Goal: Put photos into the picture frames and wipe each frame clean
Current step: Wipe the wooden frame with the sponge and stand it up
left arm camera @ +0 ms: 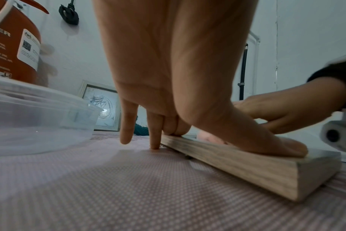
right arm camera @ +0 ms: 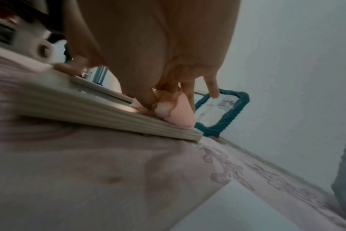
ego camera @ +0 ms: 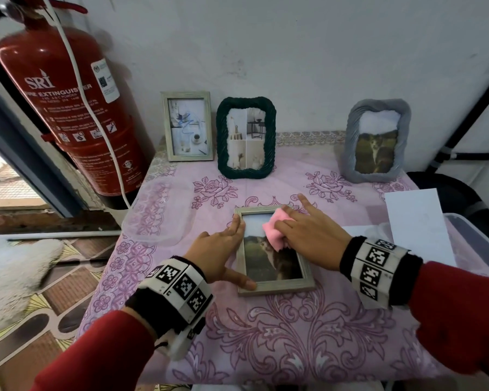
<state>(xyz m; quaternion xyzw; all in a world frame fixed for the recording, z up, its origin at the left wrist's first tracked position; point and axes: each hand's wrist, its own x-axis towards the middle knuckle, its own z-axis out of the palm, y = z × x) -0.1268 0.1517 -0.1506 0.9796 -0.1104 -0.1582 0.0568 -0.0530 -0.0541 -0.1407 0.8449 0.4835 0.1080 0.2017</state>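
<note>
A light wooden frame [ego camera: 283, 287] [left arm camera: 247, 168] [right arm camera: 89, 107] with a cat photo in it lies flat on the pink floral tablecloth [ego camera: 266, 334]. My left hand [ego camera: 226, 249] [left arm camera: 168, 78] presses on its left rail with straight fingers, and the thumb lies on the near left corner. My right hand [ego camera: 308, 232] [right arm camera: 158, 54] pinches a pink cloth [ego camera: 275, 224] [right arm camera: 180, 115] against the upper part of the glass, with the index finger pointing out past the frame's far right corner.
Three frames with pictures stand at the back by the wall: a light wooden one [ego camera: 187, 127], a dark green one [ego camera: 246, 138] and a grey one [ego camera: 376, 139]. A clear plastic tray [ego camera: 156, 213] lies to the left. White paper [ego camera: 418, 227] and a clear bin [ego camera: 480, 244] sit on the right. A fire extinguisher [ego camera: 68, 108] hangs on the left.
</note>
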